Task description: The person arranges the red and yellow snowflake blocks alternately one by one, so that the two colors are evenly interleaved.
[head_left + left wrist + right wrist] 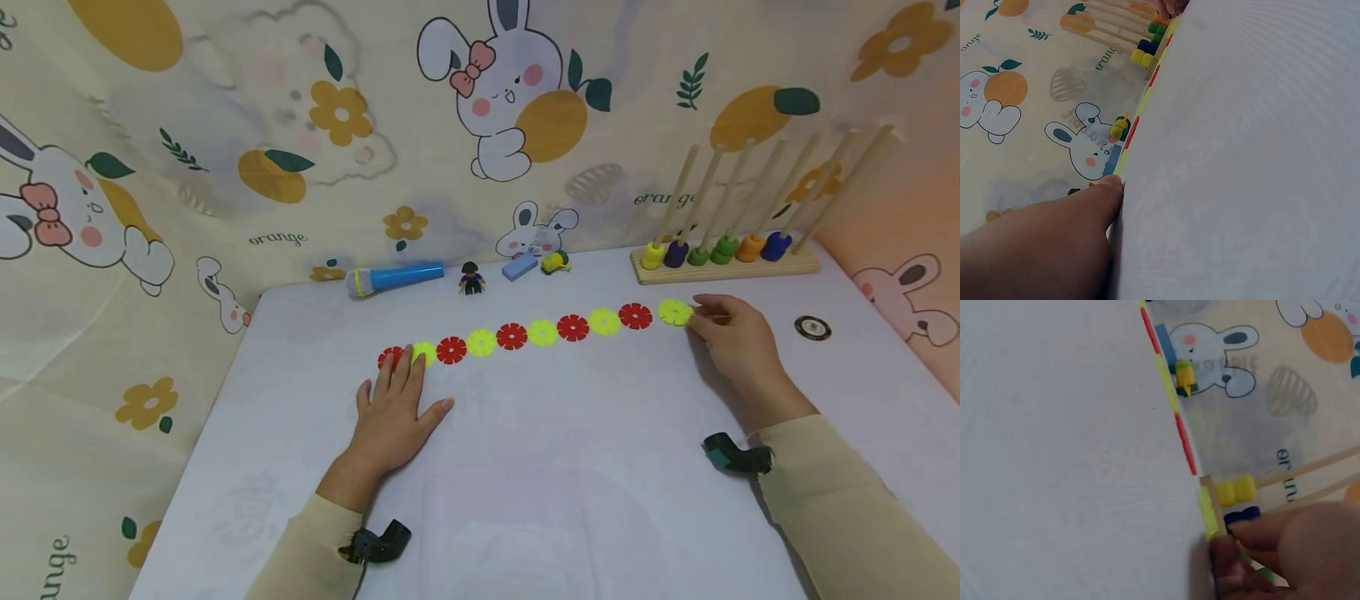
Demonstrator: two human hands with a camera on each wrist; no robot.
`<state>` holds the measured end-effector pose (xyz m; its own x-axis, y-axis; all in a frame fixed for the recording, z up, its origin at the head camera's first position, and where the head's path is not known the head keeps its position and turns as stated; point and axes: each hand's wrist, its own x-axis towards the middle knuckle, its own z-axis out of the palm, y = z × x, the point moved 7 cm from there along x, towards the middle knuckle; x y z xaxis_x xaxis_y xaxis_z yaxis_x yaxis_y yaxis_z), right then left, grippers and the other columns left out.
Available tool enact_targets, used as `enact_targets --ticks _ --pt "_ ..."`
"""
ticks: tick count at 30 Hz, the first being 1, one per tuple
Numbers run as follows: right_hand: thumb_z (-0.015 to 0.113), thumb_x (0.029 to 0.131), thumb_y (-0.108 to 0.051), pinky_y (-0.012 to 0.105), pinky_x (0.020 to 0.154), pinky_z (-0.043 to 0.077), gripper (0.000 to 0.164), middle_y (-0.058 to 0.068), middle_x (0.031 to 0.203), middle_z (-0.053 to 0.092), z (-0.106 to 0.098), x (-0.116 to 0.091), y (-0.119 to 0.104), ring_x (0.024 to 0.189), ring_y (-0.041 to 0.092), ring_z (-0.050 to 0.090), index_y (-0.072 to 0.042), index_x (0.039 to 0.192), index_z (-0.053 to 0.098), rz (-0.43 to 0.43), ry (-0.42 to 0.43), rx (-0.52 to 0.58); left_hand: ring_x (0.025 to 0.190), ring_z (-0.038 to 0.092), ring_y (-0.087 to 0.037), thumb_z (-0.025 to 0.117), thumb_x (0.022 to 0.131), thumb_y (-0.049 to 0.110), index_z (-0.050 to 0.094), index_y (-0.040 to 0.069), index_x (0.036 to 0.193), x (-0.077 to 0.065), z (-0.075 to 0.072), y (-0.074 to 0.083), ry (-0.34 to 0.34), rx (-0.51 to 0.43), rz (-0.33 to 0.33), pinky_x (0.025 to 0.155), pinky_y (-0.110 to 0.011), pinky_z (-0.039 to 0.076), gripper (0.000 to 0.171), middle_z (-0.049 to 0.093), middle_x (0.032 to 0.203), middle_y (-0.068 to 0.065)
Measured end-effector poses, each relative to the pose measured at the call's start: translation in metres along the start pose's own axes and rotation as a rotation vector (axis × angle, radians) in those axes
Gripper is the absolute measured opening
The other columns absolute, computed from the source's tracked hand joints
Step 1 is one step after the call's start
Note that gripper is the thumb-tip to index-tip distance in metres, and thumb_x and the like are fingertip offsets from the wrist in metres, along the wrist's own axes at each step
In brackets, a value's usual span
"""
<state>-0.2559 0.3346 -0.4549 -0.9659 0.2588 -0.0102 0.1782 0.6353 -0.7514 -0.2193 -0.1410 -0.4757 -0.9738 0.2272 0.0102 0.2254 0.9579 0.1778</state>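
A row of flat, notched flower-shaped plastic discs, red and yellow by turns, lies across the white table. My left hand rests with fingers spread at the row's left end. Its fingertips touch the leftmost red disc and reach the yellow disc beside it, partly covering both. At the other end, my right hand pinches the edge of a yellow disc between thumb and fingers. A small gap parts that disc from the last red disc. The right wrist view also shows the pinched yellow disc at the fingertips.
Behind the row lie a blue toy microphone, a small toy figure, a blue block and a yellow-green toy. A wooden peg rack with coloured beads stands at the back right. A black round chip lies right of my right hand.
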Motion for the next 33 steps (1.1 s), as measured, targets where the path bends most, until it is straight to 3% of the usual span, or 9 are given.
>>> enact_targets --ticks 4,7,11,16,33 --pt "0.055 0.097 -0.034 0.061 0.093 0.036 0.054 0.023 0.135 0.039 0.009 -0.006 -0.017 0.119 0.045 0.036 -0.003 0.14 0.046 -0.127 -0.121 -0.173 0.143 -0.001 -0.03 0.042 0.084 0.074 0.018 0.018 0.155 0.0 0.0 0.0 -0.007 0.002 -0.004 0.104 -0.065 0.006 0.093 0.007 0.16 -0.005" --pt "0.058 0.095 -0.038 0.065 0.095 0.028 0.06 0.027 0.141 0.033 0.019 -0.01 -0.027 0.122 0.05 0.026 0.002 0.138 0.047 -0.237 -0.192 -0.339 0.143 -0.001 -0.031 0.042 0.084 0.074 0.018 0.018 0.155 0.0 0.0 0.0 -0.009 0.004 -0.008 0.104 -0.065 0.006 0.094 0.007 0.16 -0.005" --pt "0.057 0.095 -0.039 0.067 0.095 0.023 0.063 0.027 0.147 0.028 0.025 -0.013 -0.031 0.125 0.053 0.02 0.003 0.14 0.044 -0.272 -0.224 -0.438 0.143 -0.001 -0.031 0.042 0.084 0.074 0.017 0.018 0.155 0.001 0.001 0.001 -0.012 0.003 -0.008 0.104 -0.065 0.006 0.093 0.006 0.16 -0.005" --pt "0.055 0.095 -0.041 0.072 0.096 0.014 0.068 0.024 0.153 0.02 0.029 -0.013 -0.031 0.132 0.052 0.014 0.002 0.145 0.036 -0.264 -0.258 -0.459 0.143 -0.002 -0.03 0.041 0.084 0.074 0.016 0.018 0.155 0.001 0.001 0.0 -0.012 0.011 -0.008 0.105 -0.065 0.006 0.094 0.005 0.16 -0.005" --pt "0.054 0.094 -0.048 0.071 0.091 0.017 0.075 0.021 0.156 0.013 0.034 -0.014 -0.029 0.136 0.049 0.01 -0.003 0.149 0.028 -0.263 -0.31 -0.436 0.144 -0.002 -0.03 0.042 0.084 0.074 0.016 0.018 0.155 0.002 0.005 -0.001 -0.016 0.001 -0.01 0.105 -0.065 0.006 0.094 0.006 0.16 -0.005"
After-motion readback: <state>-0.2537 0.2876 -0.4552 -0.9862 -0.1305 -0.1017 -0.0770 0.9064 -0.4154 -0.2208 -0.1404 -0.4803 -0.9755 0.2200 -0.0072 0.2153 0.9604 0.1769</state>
